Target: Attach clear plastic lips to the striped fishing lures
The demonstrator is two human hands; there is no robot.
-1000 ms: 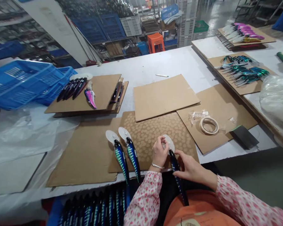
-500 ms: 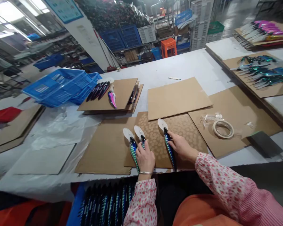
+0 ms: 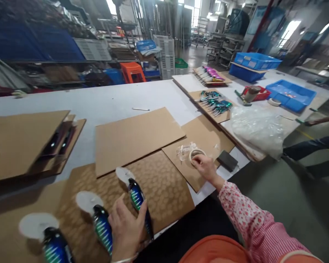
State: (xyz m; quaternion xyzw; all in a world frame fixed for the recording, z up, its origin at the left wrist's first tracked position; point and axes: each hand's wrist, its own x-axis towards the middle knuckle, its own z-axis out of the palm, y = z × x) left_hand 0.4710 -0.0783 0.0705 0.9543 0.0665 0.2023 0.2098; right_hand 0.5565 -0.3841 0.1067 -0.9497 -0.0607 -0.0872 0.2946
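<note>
Three fishing lures with clear round diving lips lie on the cardboard in front of me: a left lure [image 3: 56, 245], a middle lure [image 3: 102, 228] and a right lure [image 3: 137, 197]. They are dark blue and green with pale stripes. My left hand [image 3: 127, 228] is between the middle and right lures, fingers apart, its thumb near the right lure's body. Further right, my right hand [image 3: 207, 168] has its fingers closed on the rim of a roll of tape [image 3: 193, 152]. Crumpled clear plastic [image 3: 183, 151] is beside the roll.
A plain cardboard sheet [image 3: 137, 137] lies beyond the lures. Stacked cardboard [image 3: 27, 140] stands at left. A dark block [image 3: 227, 160] is near the table edge. On the right-hand table are green lures [image 3: 218, 106], a plastic bag [image 3: 259, 126] and a blue tray [image 3: 290, 95]. Someone's arm [image 3: 325, 118] shows at far right.
The view has swung to the right. My right hand has let go of the right lure and moved over to the tape roll. My left hand has come off the middle lure.
</note>
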